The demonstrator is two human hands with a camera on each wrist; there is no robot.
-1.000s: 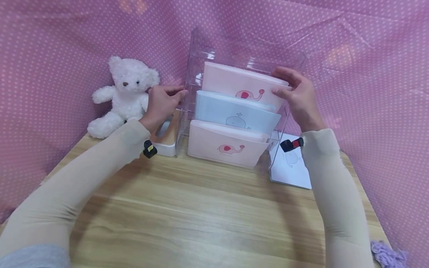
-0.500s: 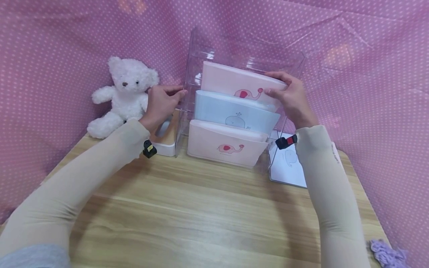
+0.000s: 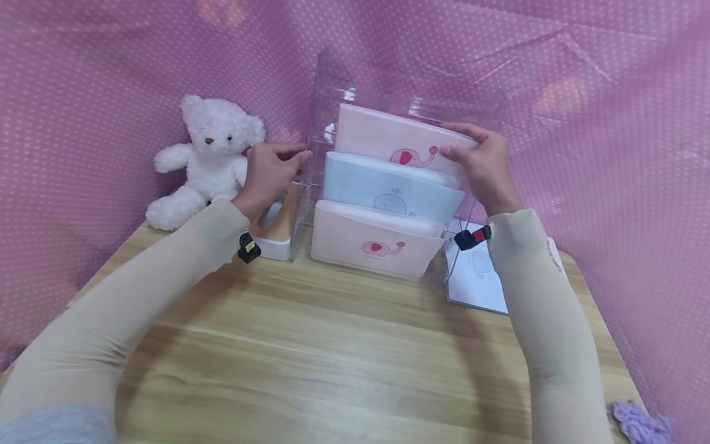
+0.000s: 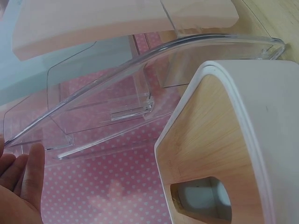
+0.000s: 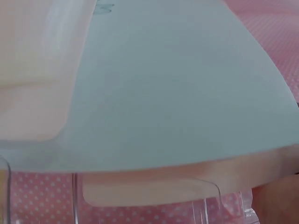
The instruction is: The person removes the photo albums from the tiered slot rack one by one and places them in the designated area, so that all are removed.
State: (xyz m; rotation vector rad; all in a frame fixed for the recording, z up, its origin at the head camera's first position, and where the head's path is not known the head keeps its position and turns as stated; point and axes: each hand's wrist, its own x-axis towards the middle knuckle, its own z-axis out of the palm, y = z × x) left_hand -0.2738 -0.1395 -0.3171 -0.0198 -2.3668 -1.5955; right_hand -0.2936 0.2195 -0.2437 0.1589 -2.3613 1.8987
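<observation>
In the head view a clear plastic rack [image 3: 322, 111] stands at the back of the table with three tiers. A pink notebook [image 3: 371, 132] with an elephant print leans in the top tier, a blue one with a whale [image 3: 360, 185] in the middle, and another pink elephant notebook [image 3: 344, 237] at the bottom. My right hand [image 3: 488, 166] grips the top notebook's right end, thumb in front and fingers behind. At the rack's left side edge, my left hand [image 3: 269, 172] pinches the rim. The blue notebook [image 5: 177, 88] mostly fills the right wrist view and hides most of that hand.
A white tissue box with a wooden top [image 3: 277, 231] stands left of the rack, beside a white teddy bear [image 3: 213, 145]. White booklets [image 3: 471, 283] lie right of the rack. Something purple and knitted [image 3: 640, 422] sits at the right table edge. Pink dotted cloth [image 3: 111, 92] hangs behind.
My right hand has moved a little left along the top pink notebook, whose right end has shifted slightly left. My left hand stays at the rack's edge.
</observation>
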